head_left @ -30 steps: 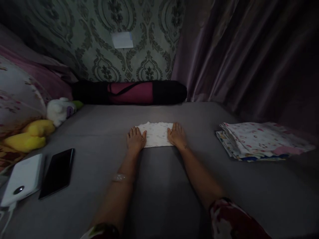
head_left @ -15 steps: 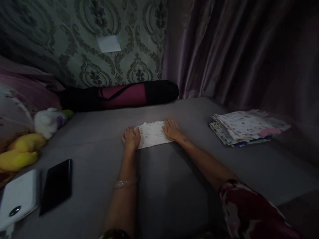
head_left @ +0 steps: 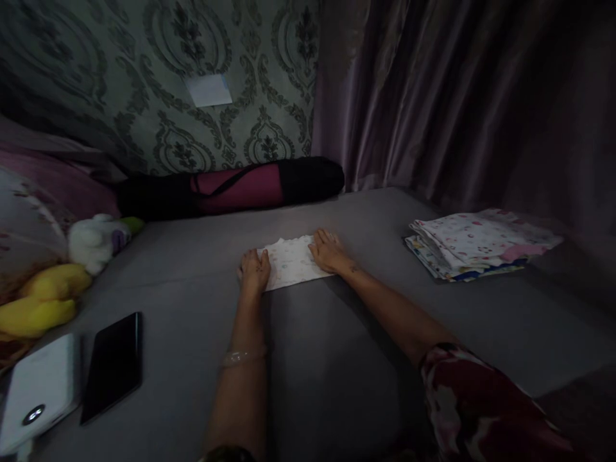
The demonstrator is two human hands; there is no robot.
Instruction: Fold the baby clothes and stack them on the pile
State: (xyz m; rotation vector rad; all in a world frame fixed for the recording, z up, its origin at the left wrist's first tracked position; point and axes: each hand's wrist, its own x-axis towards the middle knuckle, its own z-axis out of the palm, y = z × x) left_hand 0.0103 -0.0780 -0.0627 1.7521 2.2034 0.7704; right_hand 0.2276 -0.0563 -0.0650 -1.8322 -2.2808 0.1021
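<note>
A small folded white cloth with a faint print lies flat on the grey bed surface in front of me, its far edge slightly wavy. My left hand rests palm down over the cloth's left end, thumb apart on top and fingers bent a little along the edge. On the right end, my right hand lies flat with its fingers stretched out. Both hands touch the cloth, and parts of its ends are hidden beneath them.
At the right is a stack of folded printed cloths. A black phone and a white power bank lie at the left, near yellow and white plush toys. A long black-and-pink bag lies along the wall.
My right hand has shifted slightly left on the cloth. The left hand's fingers look a little more bent. The cloth stays in nearly the same place.
</note>
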